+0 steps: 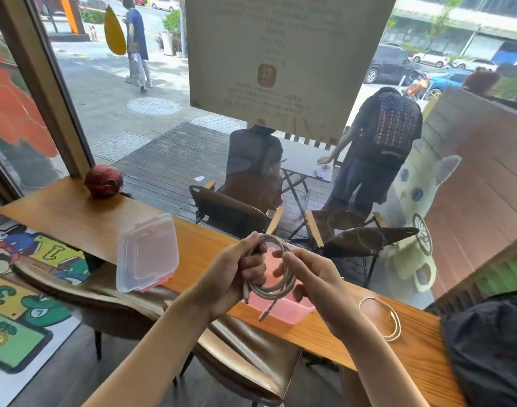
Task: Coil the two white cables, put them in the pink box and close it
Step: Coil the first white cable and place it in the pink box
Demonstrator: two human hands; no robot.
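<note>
A white cable [276, 284] is wound into a loop that I hold above the open pink box [283, 307]. My left hand [236, 274] grips the loop's left side, with one plug hanging below it. My right hand [313, 277] pinches the loop's right side. A second plug dangles over the box's front edge. The second white cable [382, 318] lies in a loose loop on the wooden counter [192, 248], to the right of the box. The box's clear lid [147, 252] lies on the counter to the left of the box.
A red ball [104, 181] rests at the counter's far left by the window. A brown chair [245, 356] stands below the counter. A black bag [492, 348] lies at the right edge. People sit and stand outside behind the glass.
</note>
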